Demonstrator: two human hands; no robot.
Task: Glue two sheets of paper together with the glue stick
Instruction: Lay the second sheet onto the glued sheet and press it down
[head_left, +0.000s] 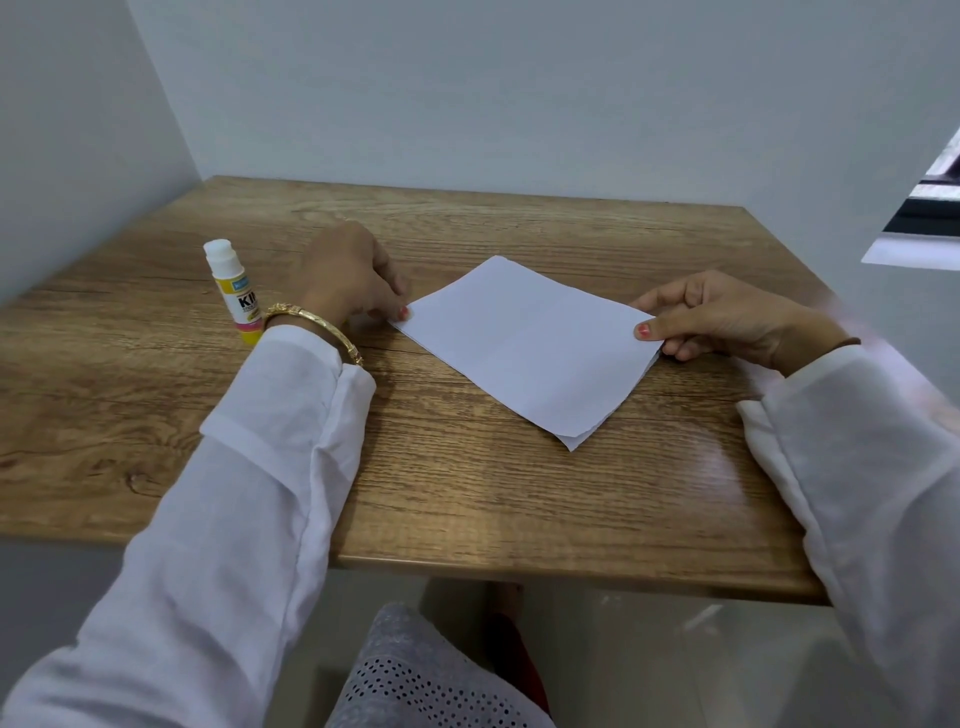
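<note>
The table was wood-grain, brown, its top smooth with a soft sheen that caught a pale glare near the right front edge. The paper was plain white and matt, two sheets stacked, the near edges slightly uneven. The glue stick was plastic: a white, faintly glossy cap end and a yellow printed label round the body. A bangle on the left wrist looked like polished gold-coloured metal. The sleeves were thin white woven cloth, matt and creased. Cloth on the lap was pale grey and perforated. The walls were matt, smooth and pale.
</note>
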